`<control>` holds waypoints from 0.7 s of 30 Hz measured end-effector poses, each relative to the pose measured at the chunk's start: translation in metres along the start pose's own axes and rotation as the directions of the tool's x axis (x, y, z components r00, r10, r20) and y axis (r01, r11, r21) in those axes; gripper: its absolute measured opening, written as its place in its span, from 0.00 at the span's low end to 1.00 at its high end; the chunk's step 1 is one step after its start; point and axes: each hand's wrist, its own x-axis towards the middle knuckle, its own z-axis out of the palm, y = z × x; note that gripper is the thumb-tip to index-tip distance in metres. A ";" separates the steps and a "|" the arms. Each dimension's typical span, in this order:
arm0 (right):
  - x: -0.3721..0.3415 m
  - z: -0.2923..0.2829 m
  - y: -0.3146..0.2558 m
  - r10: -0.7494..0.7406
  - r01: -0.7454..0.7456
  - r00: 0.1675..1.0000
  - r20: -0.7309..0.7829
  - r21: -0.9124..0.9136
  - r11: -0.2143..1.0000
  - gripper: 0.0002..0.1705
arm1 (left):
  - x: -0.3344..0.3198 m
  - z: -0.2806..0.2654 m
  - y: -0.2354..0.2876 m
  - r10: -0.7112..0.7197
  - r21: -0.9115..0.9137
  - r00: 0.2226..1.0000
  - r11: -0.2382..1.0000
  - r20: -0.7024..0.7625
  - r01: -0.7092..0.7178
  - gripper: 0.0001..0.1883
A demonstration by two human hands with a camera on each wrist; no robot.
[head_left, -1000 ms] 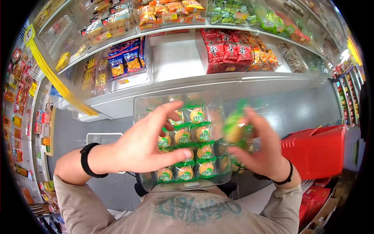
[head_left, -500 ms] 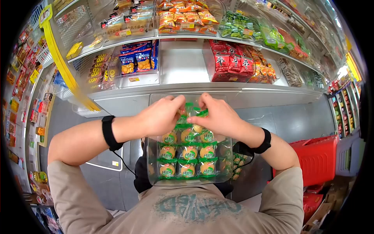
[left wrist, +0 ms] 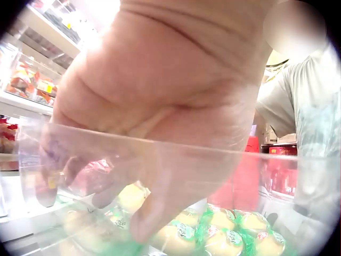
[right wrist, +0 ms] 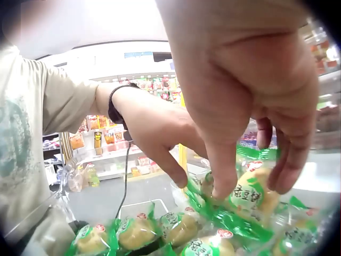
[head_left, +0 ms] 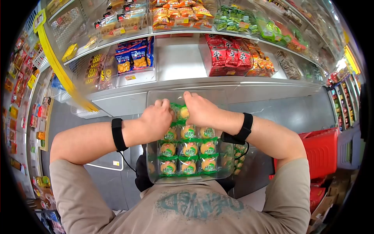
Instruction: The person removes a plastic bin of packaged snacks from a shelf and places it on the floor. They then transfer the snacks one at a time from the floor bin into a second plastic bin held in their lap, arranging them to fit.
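Note:
A clear plastic box [head_left: 152,177] in front of the person's chest holds rows of round cakes [head_left: 188,167] in clear-and-green wrappers. At its far end, the right hand [head_left: 202,111] pinches a wrapped cake [right wrist: 249,192] between its thumb and fingers. The left hand [head_left: 154,123] is beside it at the far left corner, its bent fingers and thumb around another wrapped cake [left wrist: 85,226]. Through the box wall in the left wrist view, that cake appears blurred. The left thumb [right wrist: 178,173] reaches the green wrapper edge in the right wrist view.
Shelves ahead carry blue snack bags [head_left: 134,58], red bags [head_left: 230,56] and orange bags [head_left: 181,15]. A red basket [head_left: 317,152] stands at the right. More small wrapped items [head_left: 239,158] lie low, right of the box. A yellow strip [head_left: 58,74] edges the shelving at the left.
The right hand has brought a green-wrapped cake from the right into the box's far end. Both hands have come together there, then shifted slightly left among the cakes.

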 end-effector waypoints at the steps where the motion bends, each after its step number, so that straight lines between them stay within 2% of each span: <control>1: 0.002 0.000 0.000 0.016 -0.017 1.000 0.014 0.003 1.000 0.35 | -0.001 -0.001 0.000 0.016 0.004 1.000 1.000 0.002 -0.016 0.27; 4: -0.004 -0.003 -0.008 0.029 -0.026 0.998 0.058 -0.050 0.998 0.30 | -0.001 0.004 -0.005 0.100 -0.041 0.995 0.994 0.010 -0.100 0.28; 7: -0.018 -0.006 -0.017 0.048 -0.027 0.989 0.139 -0.147 0.989 0.38 | -0.004 0.010 -0.008 0.104 0.027 0.993 0.994 0.051 -0.105 0.28; 8: -0.021 -0.006 -0.019 0.025 0.002 0.990 0.138 -0.197 0.980 0.36 | -0.005 0.012 -0.008 0.104 0.033 0.994 0.994 0.040 -0.105 0.28; 10: -0.026 -0.007 -0.022 -0.016 0.057 0.991 0.136 -0.300 0.952 0.33 | -0.007 0.014 -0.006 0.107 0.049 0.994 0.993 0.012 -0.108 0.27; 13: -0.025 -0.004 -0.017 -0.075 0.147 0.970 0.233 -0.311 0.939 0.29 | -0.005 0.018 -0.004 0.120 0.102 0.992 0.988 -0.040 -0.116 0.26; 16: -0.021 0.004 -0.004 -0.182 0.237 0.958 0.220 -0.256 0.937 0.30 | -0.006 0.028 -0.004 0.104 0.001 0.980 0.994 -0.171 -0.106 0.24; 19: -0.011 0.002 -0.008 -0.101 0.191 0.927 0.362 -0.222 0.956 0.31 | -0.006 0.024 -0.005 0.106 0.016 0.993 0.994 -0.049 -0.105 0.23; 21: -0.001 0.010 -0.002 -0.108 0.226 0.914 0.391 -0.269 0.936 0.34 | -0.006 0.020 -0.004 0.092 0.017 0.996 0.996 -0.001 -0.092 0.23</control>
